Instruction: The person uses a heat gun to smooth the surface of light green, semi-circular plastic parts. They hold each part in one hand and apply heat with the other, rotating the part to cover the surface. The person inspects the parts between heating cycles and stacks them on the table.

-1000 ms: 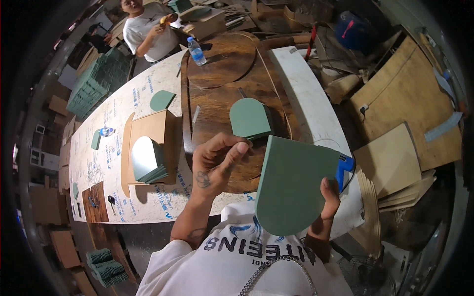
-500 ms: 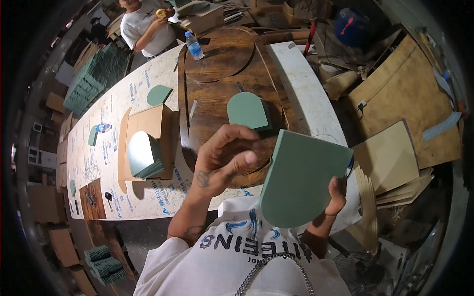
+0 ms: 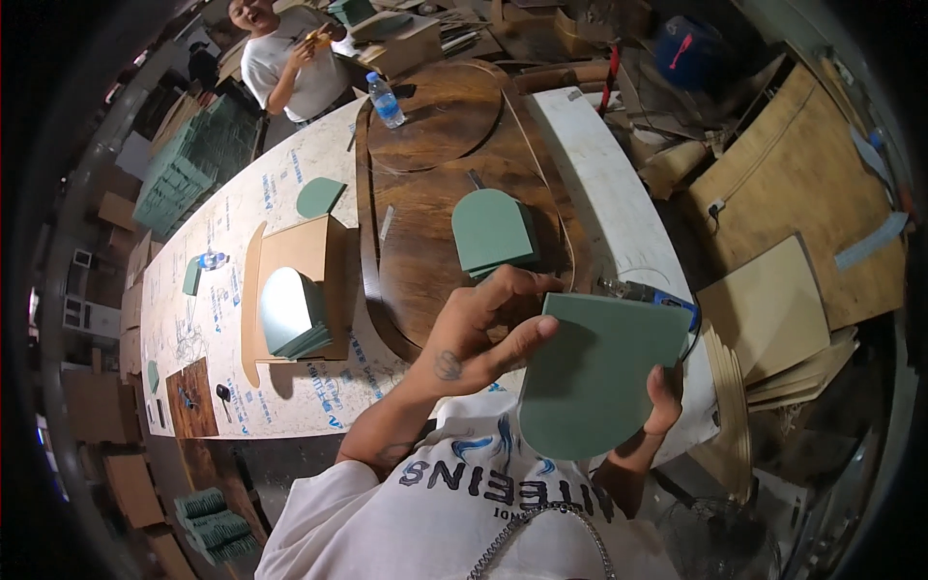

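A green panel (image 3: 604,382), straight along the top and rounded at the bottom, is held up before my chest. My right hand (image 3: 662,401) grips its right edge, the thumb on the near face and the other fingers hidden behind. At the upper left corner, my left hand (image 3: 493,329) has its thumb over the near face and its bent fingers at the back edge. Beyond my hands, similar green panels (image 3: 493,230) lie stacked on a dark wooden tabletop (image 3: 416,261). More rounded panels (image 3: 287,311) are piled on a cardboard box (image 3: 307,246) to the left.
Partly behind the held panel lies a blue and black tool (image 3: 657,296). A water bottle (image 3: 385,101) stands at the tabletop's far end. Across the table, another person (image 3: 295,63) holds something yellow. Tan boards (image 3: 764,309) lean at the right; green stacks (image 3: 188,174) rise at far left.
My left hand has moved right onto the panel's upper left corner. The panel has turned a little more upright, and the blue tool behind it shows more.
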`<state>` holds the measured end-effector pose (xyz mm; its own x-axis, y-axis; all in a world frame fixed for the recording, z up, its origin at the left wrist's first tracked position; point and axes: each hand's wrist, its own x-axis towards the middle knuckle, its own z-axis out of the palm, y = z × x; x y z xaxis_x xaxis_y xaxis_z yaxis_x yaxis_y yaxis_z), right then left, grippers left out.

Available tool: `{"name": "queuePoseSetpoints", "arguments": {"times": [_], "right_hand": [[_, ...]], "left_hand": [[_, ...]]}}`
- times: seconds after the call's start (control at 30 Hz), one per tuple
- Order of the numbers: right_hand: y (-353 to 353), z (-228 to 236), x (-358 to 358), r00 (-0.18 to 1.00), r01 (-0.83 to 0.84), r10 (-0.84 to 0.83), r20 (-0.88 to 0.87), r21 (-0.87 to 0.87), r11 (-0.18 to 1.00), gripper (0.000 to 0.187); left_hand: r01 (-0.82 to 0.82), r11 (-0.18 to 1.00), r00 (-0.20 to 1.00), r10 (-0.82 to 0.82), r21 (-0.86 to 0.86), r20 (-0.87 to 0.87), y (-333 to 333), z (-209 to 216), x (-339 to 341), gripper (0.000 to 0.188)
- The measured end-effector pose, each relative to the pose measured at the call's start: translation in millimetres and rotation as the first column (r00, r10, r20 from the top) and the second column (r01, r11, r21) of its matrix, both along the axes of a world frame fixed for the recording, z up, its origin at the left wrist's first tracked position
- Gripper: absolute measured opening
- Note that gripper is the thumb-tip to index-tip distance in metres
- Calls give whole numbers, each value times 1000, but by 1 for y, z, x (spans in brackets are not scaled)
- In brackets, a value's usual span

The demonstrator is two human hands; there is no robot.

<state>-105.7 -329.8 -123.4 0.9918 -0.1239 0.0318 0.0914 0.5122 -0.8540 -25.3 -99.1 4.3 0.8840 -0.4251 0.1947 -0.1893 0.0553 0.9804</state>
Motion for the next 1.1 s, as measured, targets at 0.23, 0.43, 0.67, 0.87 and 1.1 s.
{"name": "queuePoseSetpoints", "arguments": {"times": [0.23, 0.43, 0.67, 0.87, 1.1], "right_hand": [[-19, -9, -2, 996, 13, -21, -92, -90, 996, 38], [-19, -2, 3, 997, 73, -72, 20, -54, 996, 33], [19, 40, 19, 932, 363, -341, -124, 282, 888, 38], [14, 1, 10, 760, 649, -523, 385, -493, 580, 57], [16, 7, 13, 789, 613, -455, 414, -589, 527, 56]], "left_hand": [[-257, 964, 963, 249, 69, 105, -2, -21, 8, 23], [-78, 982, 944, 18, -171, -328, 14, -27, 14, 34], [-35, 980, 937, -36, -195, -348, 7, -33, 14, 22], [-190, 810, 896, -88, -555, -436, 22, -44, 25, 19], [-271, 375, 924, -156, -887, -348, 63, -24, 84, 19]]}}
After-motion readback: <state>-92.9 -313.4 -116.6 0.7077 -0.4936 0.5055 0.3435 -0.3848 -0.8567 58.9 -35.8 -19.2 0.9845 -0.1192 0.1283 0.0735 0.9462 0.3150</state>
